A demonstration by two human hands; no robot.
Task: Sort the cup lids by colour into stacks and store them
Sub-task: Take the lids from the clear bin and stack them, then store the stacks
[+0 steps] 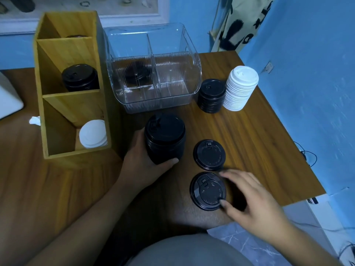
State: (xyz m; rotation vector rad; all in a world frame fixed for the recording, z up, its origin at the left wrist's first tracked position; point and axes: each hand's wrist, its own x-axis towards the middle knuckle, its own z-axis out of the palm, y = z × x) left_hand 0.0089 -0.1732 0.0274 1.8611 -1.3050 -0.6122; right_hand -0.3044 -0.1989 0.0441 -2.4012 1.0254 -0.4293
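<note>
Gripping a black stack (165, 139) of lids from the left, the left hand (146, 166) holds it upright near the middle of the worktop (259, 146), with the thumb curled across its near side. The right hand (251, 200) hangs with fingers spread over the near lid (206, 191), a single black one lying flat by the worktop's near edge. The thumb tip touches the lid's near right rim and the forefinger points past its far right rim, but the hand is not closed on it. The far lid (209, 154), also black, lies flat just beyond, to the right of the held stack.

Further back on the right, a short stack (211, 96) of black lids stands touching a taller white stack (241, 88). Left of these sits a clear box (153, 96) with a divider; something black shows in its left compartment. A wooden rack (71, 54) on the left holds black lids (79, 77) in its middle compartment and white lids (93, 134) in its near one.
</note>
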